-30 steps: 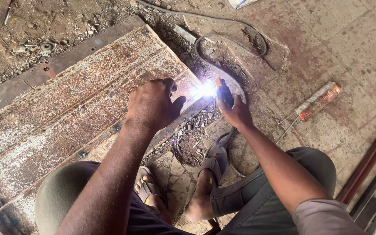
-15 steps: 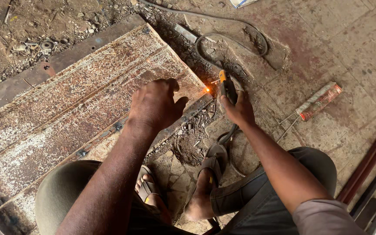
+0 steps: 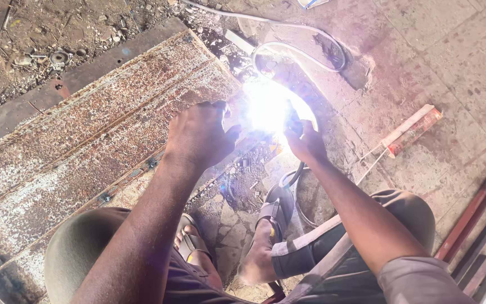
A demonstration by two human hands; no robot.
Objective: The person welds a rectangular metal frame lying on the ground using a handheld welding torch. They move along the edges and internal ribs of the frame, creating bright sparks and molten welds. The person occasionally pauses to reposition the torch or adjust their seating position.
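I squat on the floor over a long rusty metal panel point(image 3: 85, 135) that runs from lower left to upper middle. My left hand point(image 3: 201, 135) presses down on the panel's near end, fingers curled over its edge. My right hand point(image 3: 305, 141) grips a dark welding electrode holder point(image 3: 292, 121). A bright white arc point(image 3: 268, 104) burns at the panel's end, right between both hands, and its glare hides the tip and the joint. A cable point(image 3: 293, 174) drops from the holder toward my sandalled feet.
A grey cable loop point(image 3: 310, 48) lies beyond the arc. A packet of welding rods point(image 3: 409, 132) rests on the concrete at right. Red and dark metal bars point(image 3: 479, 208) lie at the right edge. Rubble and scrap point(image 3: 40, 50) cover the ground at upper left.
The arc was bright a second ago, faded to a small orange spark half a second ago, and now flares bright white again. Both hands stay in nearly the same place.
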